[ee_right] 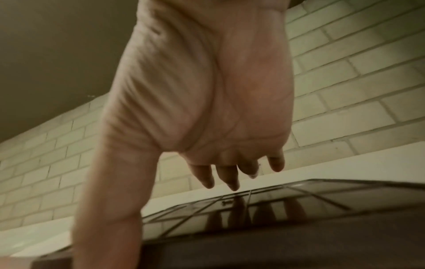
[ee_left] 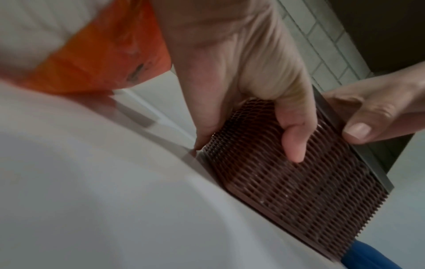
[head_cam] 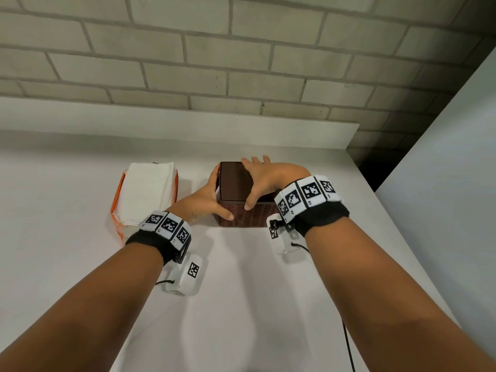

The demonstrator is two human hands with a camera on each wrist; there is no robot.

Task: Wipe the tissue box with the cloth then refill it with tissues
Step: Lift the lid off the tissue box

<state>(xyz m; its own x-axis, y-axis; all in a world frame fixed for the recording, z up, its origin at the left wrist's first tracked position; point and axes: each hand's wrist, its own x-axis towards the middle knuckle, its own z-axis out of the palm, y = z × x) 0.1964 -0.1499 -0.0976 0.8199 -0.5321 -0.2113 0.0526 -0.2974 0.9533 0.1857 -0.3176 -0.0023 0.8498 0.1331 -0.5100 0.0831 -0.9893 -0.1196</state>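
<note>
Box: one brown tissue box (head_cam: 243,200) on the desk (head_cam: 241,277), between both hands — stiff woven sides, glossy lid; probably light.
Left hand (head_cam: 200,201): curled round its left side.
Right hand (head_cam: 264,178): spread over the lid, thumb on the near edge.
Hold: by the grippy sides — the lid looks slippery.
Tissues: one soft stack (head_cam: 146,191), just left of the left hand.

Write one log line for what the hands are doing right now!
left hand grips tissue box side | right hand spread over lid | tissue pack beside box | table | no cloth seen
</note>
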